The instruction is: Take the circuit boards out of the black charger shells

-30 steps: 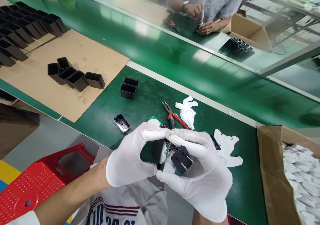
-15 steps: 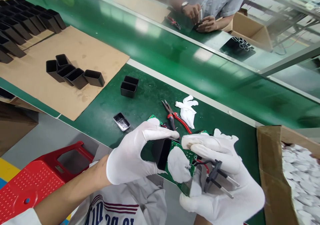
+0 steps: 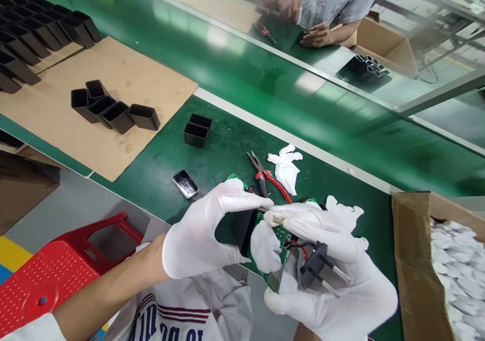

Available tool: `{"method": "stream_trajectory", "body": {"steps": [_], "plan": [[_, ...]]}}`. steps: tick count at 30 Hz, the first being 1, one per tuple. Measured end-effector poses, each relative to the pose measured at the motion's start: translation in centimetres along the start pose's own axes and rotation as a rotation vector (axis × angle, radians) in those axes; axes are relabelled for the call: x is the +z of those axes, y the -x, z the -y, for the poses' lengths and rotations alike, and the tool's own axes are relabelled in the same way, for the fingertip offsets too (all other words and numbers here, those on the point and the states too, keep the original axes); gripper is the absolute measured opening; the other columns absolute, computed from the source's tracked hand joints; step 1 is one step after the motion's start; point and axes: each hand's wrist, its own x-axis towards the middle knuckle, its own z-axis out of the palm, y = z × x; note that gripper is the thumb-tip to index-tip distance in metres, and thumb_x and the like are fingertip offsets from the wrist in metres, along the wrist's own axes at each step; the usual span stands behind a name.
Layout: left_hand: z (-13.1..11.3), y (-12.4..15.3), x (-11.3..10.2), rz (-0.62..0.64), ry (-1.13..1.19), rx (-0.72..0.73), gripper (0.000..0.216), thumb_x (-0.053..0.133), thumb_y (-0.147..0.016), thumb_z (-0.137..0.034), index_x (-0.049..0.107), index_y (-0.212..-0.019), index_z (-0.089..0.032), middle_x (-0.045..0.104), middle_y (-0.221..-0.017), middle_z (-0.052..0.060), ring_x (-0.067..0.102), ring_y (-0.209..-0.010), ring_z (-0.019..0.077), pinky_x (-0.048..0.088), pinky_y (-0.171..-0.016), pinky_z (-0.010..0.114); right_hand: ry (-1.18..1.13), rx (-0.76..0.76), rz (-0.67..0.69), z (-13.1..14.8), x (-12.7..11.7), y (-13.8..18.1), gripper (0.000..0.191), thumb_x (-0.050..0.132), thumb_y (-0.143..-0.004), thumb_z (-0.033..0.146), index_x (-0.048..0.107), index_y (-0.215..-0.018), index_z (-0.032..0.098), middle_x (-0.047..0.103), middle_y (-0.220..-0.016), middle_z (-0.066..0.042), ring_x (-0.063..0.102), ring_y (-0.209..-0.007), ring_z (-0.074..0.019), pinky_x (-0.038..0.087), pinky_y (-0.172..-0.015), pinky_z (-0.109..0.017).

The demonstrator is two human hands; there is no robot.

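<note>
Gloved in white, my left hand (image 3: pixel 206 230) is closed around a black plastic case (image 3: pixel 242 230) with its opening facing right. My right hand (image 3: pixel 337 275), also gloved, grips a green circuit board (image 3: pixel 282 237) by its edges; the board's left part sits inside the case mouth. A white putty-like blob (image 3: pixel 266 247) covers much of the board. Red and black wires run from it to a black two-pin plug (image 3: pixel 315 265) lying against my right palm. Just beyond my hands lie red-and-black pliers (image 3: pixel 261 174) and a crumpled white glove (image 3: pixel 286 166).
A small cap (image 3: pixel 185 184) and two black cases (image 3: pixel 197 130) stand on the green bench. More cases (image 3: pixel 115 113) are on cardboard (image 3: pixel 140 73) at left. A carton (image 3: pixel 415 260) of white pieces is at right, a red stool (image 3: pixel 71 260) lower left. A co-worker's hands (image 3: pixel 316 35) work across.
My right hand has moved slightly left, pushing the circuit board a little deeper into the case. The plug has shifted left with it. My left hand holds nearly still.
</note>
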Motion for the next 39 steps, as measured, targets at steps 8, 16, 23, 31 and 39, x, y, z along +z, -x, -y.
{"method": "stream_trajectory", "body": {"steps": [8,16,23,31,39], "plan": [[-0.26,-0.09,-0.04,0.004,-0.004,-0.007,0.071,0.093,-0.088,-0.039,0.058,-0.149,-0.027,0.079,-0.126,0.011,0.079,-0.112,0.0283,0.065,-0.103,0.041,-0.012,-0.020,0.024,-0.27,0.04,-0.12,0.071,0.103,-0.076,0.027,0.074,-0.142,0.025,0.081,-0.125,-0.008,0.079,-0.114,-0.0317,0.070,-0.101,-0.049],[-0.34,-0.22,-0.13,-0.003,-0.036,0.021,0.069,0.091,-0.091,-0.041,0.058,-0.148,-0.025,0.078,-0.125,0.012,0.078,-0.111,0.0267,0.065,-0.101,0.039,0.016,-0.045,0.040,-0.28,0.12,-0.27,0.075,0.104,-0.073,0.024,0.072,-0.141,0.021,0.080,-0.126,-0.007,0.077,-0.118,-0.0277,0.066,-0.105,-0.042],[-0.26,-0.23,-0.17,-0.004,-0.055,0.030,0.068,0.089,-0.092,-0.045,0.058,-0.149,-0.026,0.079,-0.122,0.010,0.080,-0.106,0.0255,0.065,-0.099,0.039,0.054,-0.033,0.044,-0.57,0.16,0.13,0.080,0.107,-0.068,0.025,0.072,-0.140,0.021,0.079,-0.128,-0.006,0.076,-0.118,-0.0272,0.064,-0.106,-0.041],[0.04,-0.17,-0.27,0.005,-0.016,0.046,0.073,0.091,-0.090,-0.046,0.057,-0.150,-0.024,0.078,-0.123,0.012,0.079,-0.108,0.0269,0.064,-0.103,0.042,0.079,-0.033,0.050,-0.64,0.14,-0.02,0.079,0.108,-0.067,0.030,0.072,-0.137,0.021,0.080,-0.127,-0.006,0.076,-0.118,-0.0274,0.064,-0.105,-0.041],[0.25,-0.29,0.25,-0.052,0.013,0.051,0.071,0.095,-0.086,-0.040,0.060,-0.147,-0.025,0.079,-0.119,0.009,0.077,-0.102,0.0248,0.064,-0.095,0.039,0.103,-0.032,0.073,-0.62,0.20,-0.33,0.076,0.106,-0.070,0.031,0.072,-0.137,0.021,0.079,-0.126,-0.006,0.075,-0.119,-0.0260,0.062,-0.107,-0.039]]}}
